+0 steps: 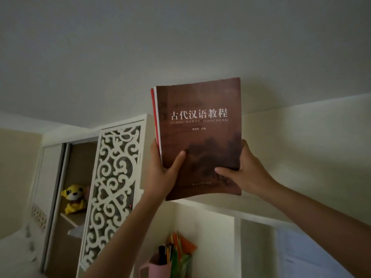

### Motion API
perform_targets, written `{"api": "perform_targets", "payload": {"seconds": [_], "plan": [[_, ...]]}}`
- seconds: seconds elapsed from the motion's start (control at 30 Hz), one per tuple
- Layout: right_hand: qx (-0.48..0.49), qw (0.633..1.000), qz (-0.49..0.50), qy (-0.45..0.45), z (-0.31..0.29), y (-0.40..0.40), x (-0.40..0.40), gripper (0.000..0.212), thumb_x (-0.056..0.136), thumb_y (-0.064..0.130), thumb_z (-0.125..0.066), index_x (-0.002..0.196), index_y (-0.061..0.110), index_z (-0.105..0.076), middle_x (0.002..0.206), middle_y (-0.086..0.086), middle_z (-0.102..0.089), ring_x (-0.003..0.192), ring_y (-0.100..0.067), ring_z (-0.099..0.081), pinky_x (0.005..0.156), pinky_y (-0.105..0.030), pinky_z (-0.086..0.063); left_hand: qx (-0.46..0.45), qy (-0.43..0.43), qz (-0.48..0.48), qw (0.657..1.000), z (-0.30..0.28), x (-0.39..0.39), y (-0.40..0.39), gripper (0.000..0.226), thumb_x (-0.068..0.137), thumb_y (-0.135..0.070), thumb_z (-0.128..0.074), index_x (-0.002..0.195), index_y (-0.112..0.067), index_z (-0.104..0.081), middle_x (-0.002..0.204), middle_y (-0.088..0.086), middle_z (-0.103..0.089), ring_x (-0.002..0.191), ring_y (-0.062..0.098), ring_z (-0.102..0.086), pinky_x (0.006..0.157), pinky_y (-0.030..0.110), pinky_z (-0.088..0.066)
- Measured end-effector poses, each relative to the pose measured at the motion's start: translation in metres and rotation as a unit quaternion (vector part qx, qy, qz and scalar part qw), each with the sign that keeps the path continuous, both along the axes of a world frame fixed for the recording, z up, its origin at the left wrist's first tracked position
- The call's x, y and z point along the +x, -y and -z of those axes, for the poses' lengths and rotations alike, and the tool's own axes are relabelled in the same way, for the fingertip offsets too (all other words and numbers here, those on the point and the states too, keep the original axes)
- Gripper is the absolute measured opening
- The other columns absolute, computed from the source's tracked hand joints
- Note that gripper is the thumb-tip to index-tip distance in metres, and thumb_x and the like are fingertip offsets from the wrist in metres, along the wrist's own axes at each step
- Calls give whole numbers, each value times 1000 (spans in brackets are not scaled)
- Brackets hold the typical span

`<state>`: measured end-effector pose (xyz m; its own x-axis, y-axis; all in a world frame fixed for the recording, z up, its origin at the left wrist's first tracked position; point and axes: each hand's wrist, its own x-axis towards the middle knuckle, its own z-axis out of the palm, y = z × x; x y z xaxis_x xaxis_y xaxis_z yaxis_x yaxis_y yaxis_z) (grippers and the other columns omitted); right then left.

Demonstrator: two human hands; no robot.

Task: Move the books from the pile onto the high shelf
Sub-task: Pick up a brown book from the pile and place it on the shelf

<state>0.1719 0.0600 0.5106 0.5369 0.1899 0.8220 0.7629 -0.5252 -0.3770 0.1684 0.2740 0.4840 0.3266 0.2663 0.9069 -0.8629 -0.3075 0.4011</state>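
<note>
Head view, tilted up toward the ceiling. Left hand (pixel 164 171) curled round the lower left edge of a brown book (pixel 200 135), thumb laid flat across the front cover, fingers hidden behind. Right hand (pixel 244 171) clamped on the lower right corner of the same book, thumb pressed over the cover, fingers wrapped behind the edge. Both arms bare and stretched upward. Brown book held upright, high in the air, just above the white top board of the high shelf (pixel 261 211), cover facing the camera. Soft matte paper cover, rectangular, slightly bowed along its bottom edge, with pale Chinese characters, the line "GUDAI HANYU JIAOCHENG" and a dim landscape print. Behind it, tight against its left side, a second book with a red cover (pixel 153 109) and a thin white band of page edges, gripped together with the first.

Below the books, white shelf compartments: a pink pen cup (pixel 158 267) with dark pens, and orange and green paper sheets (pixel 183 247) standing beside it. Farther right, a pale blue flat panel (pixel 305 255), blurred. To the left, a white fretwork screen (pixel 114 187) cut in curling scrolls, fronting a brown cupboard recess with a yellow plush toy (pixel 74 198) seated on a wooden ledge. Plain smooth ceiling (pixel 180 37) overhead, off-white walls, dim light.
</note>
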Motion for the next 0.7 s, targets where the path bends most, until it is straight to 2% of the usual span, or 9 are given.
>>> {"api": "perform_targets", "payload": {"seconds": [0.1, 0.2, 0.3, 0.37, 0.43, 0.53, 0.6, 0.67, 0.7], "plan": [[7, 999, 2, -37, -6, -9, 47, 86, 70, 23, -84, 136, 20, -30, 130, 1, -56, 119, -23, -55, 100, -41, -45, 5, -17, -8, 1000, 0, 42, -6, 70, 85, -31, -68, 141, -25, -27, 128, -12, -47, 107, -9, -50, 78, 5, -45], [25, 996, 10, -80, -5, -20, 90, 93, 65, 20, -88, 139, 21, -32, 133, 0, -55, 120, -23, -54, 103, -45, -44, 8, -46, 12, 999, -1, 81, -14, 73, 84, -33, -68, 141, -27, -24, 128, -12, -46, 111, 0, -50, 77, 4, -44], [56, 990, -5, -127, -3, -31, 129, 95, 62, 15, -89, 138, 26, -33, 131, 1, -57, 120, -24, -55, 100, -49, -47, 16, -44, -4, 999, 3, 112, -26, 73, 83, -31, -69, 141, -21, -26, 125, -10, -46, 111, 4, -51, 77, 4, -45], [55, 975, -42, -212, 0, -37, 145, 81, 75, 5, -79, 135, 34, -33, 126, 2, -58, 112, -24, -59, 92, -51, -52, 26, -57, -23, 998, 8, 128, -33, 72, 83, -34, -69, 140, -21, -27, 125, -10, -48, 113, 8, -53, 78, 7, -45], [39, 954, -75, -288, 1, -39, 160, 68, 84, 4, -70, 131, 39, -36, 117, 4, -62, 101, -26, -65, 84, -55, -54, 33, -80, -28, 996, 11, 140, -41, 71, 85, -37, -66, 142, -22, -26, 128, -8, -49, 115, 11, -54, 83, 13, -46], [40, 945, -82, -313, -2, -42, 185, 64, 85, 5, -69, 132, 37, -40, 118, 4, -63, 103, -26, -65, 82, -59, -54, 61, -127, 69, 988, 13, 146, -58, 66, 90, -29, -61, 144, -28, -22, 135, -6, -48, 122, 15, -52, 95, 33, -52], [42, 939, -93, -328, -4, -47, 200, 63, 85, 5, -69, 132, 37, -42, 121, 5, -61, 106, -25, -63, 82, -58, -54, 81, -156, 144, 974, 14, 148, -72, 65, 92, -21, -58, 145, -35, -23, 135, -7, -48, 123, 16, -51, 95, 44, -52], [40, 933, -109, -340, -6, -60, 211, 60, 86, 4, -68, 131, 35, -43, 123, 4, -60, 106, -26, -63, 83, -56, -54, 77, -145, 119, 979, 17, 156, -85, 66, 91, -19, -60, 144, -37, -25, 133, -11, -49, 123, 14, -51, 93, 44, -54], [44, 931, -113, -343, -7, -67, 219, 59, 86, 3, -67, 131, 35, -43, 124, 4, -60, 105, -26, -64, 83, -55, -55, 68, -134, 96, 984, 17, 162, -90, 66, 91, -18, -61, 144, -35, -27, 131, -17, -49, 123, 12, -51, 92, 39, -54]]}}
